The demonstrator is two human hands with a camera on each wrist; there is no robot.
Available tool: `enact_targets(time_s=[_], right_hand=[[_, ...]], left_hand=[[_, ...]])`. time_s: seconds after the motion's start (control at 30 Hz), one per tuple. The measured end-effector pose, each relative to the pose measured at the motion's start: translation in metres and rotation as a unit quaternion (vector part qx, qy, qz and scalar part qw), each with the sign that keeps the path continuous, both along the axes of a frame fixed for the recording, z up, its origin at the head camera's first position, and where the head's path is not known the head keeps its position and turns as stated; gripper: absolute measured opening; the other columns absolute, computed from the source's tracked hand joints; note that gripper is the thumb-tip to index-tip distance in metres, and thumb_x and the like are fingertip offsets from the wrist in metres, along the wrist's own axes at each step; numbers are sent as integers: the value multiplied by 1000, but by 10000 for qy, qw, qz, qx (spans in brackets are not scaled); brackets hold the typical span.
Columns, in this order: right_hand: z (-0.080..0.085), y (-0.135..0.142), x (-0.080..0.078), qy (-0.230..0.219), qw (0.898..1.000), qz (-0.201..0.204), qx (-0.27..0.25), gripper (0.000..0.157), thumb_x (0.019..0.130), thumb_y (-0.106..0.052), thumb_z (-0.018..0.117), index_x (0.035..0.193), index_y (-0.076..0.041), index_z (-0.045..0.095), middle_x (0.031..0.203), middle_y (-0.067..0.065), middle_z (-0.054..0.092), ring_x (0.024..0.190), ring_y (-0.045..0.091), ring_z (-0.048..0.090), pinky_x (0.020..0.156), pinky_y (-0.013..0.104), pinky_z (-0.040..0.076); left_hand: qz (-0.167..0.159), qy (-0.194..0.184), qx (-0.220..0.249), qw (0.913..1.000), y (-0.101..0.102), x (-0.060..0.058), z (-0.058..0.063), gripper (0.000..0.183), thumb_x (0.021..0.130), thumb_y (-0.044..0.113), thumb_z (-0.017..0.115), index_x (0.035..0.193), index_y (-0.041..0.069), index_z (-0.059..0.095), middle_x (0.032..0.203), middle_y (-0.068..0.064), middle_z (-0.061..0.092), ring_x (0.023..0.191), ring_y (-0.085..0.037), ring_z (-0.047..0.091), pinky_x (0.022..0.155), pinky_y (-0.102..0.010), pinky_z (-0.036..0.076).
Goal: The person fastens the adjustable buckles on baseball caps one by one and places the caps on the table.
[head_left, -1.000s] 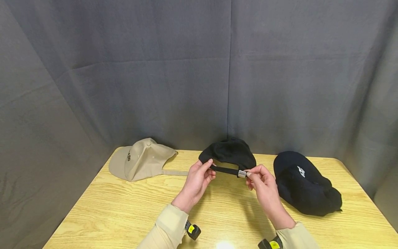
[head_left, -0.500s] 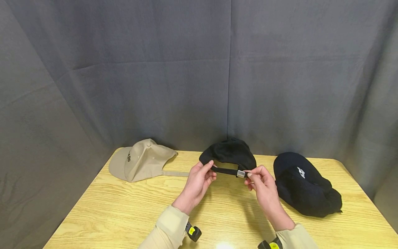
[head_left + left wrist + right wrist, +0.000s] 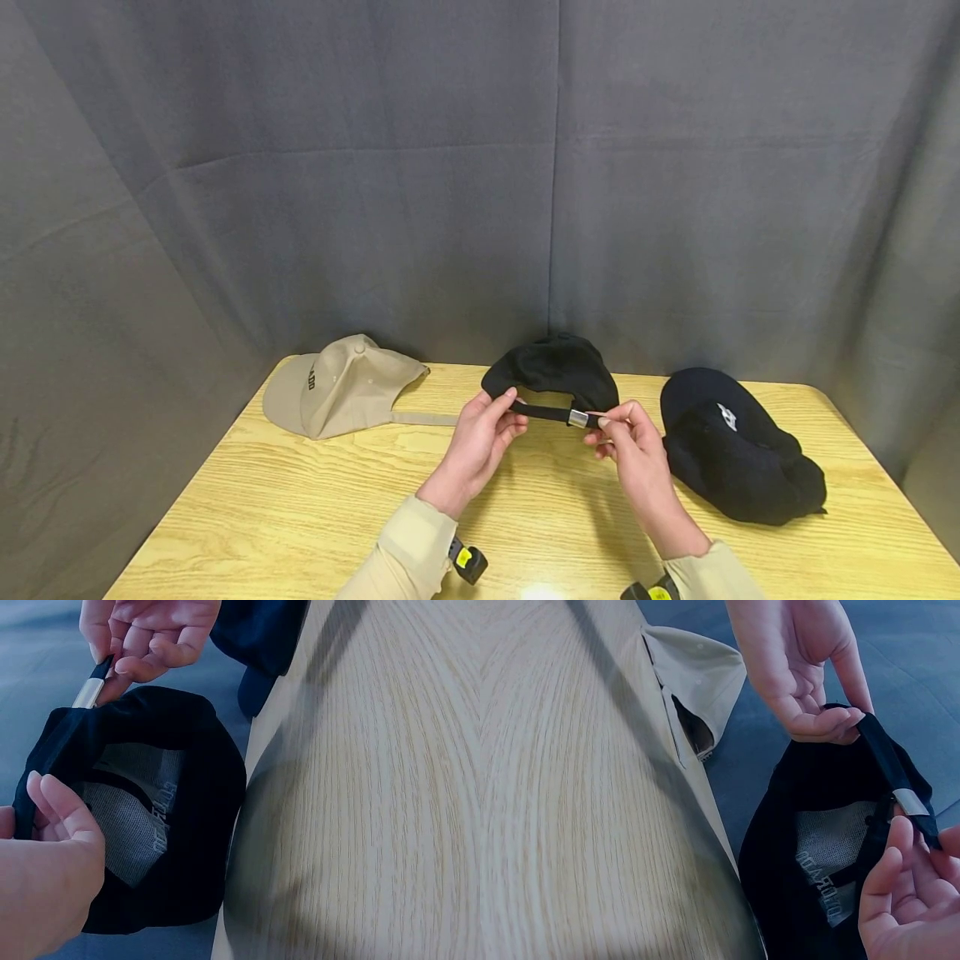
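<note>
Grey curtains (image 3: 420,217) hang behind the desk (image 3: 300,500); from the head view, your left hand (image 3: 476,442) and right hand (image 3: 643,454) pinch the strap (image 3: 543,412) of the black cap (image 3: 558,364), between beige cap (image 3: 360,385) and navy cap (image 3: 738,462). Left wrist: pale lining (image 3: 124,825) inside. Right wrist: metal buckle (image 3: 910,802) beside your right hand.

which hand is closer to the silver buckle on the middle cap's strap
Right. The right hand pinches the strap right beside the silver buckle; the left hand grips farther along, at the other side of the black cap's opening.
</note>
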State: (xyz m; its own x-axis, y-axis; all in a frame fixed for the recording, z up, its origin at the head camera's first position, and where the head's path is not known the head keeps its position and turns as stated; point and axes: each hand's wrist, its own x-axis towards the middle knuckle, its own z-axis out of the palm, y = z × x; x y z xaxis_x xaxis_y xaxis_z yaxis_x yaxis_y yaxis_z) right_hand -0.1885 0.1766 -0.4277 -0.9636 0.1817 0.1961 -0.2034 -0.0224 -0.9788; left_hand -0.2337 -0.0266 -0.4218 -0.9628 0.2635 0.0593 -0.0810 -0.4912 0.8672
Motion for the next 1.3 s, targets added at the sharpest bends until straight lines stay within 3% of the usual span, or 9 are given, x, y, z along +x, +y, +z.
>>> enact_targets(time_s=[0.27,0.63,0.93,1.13,1.3], right_hand=[[0,-1,1,45,9999,33,-95,12,106,-1,44,105,11,43,85,11,66,76,15,67,66,24,51],[1,-1,0,28,9996,182,-193,14,108,-2,41,107,12,42,110,12,60,94,18,69,75,27,57],[1,-1,1,55,9995,247,-164,16,109,-5,41,107,10,43,114,16,60,101,17,68,79,28,57],[1,-2,2,-104,9996,181,-213,16,108,-4,44,107,12,46,111,12,59,99,16,68,79,29,57],[-3,-1,2,-404,9989,224,37,15,106,-5,50,108,9,55,119,13,63,106,14,62,85,31,56]], left_hand=[[-20,-4,27,10000,1,0,0,9,107,12,53,105,3,56,95,-8,58,80,-14,60,80,-25,53],[-65,-4,19,10000,1,-1,2,13,107,12,52,111,0,54,97,-8,57,83,-15,60,82,-26,53],[-78,12,-5,10000,1,-1,3,11,107,12,53,109,2,55,98,-8,58,84,-15,61,83,-26,53],[-72,-18,84,9999,2,-1,3,10,107,12,53,108,3,55,98,-9,58,85,-16,62,84,-27,54],[-33,-1,200,9998,2,0,3,11,107,11,53,112,0,53,99,-9,58,87,-16,64,86,-27,54]])
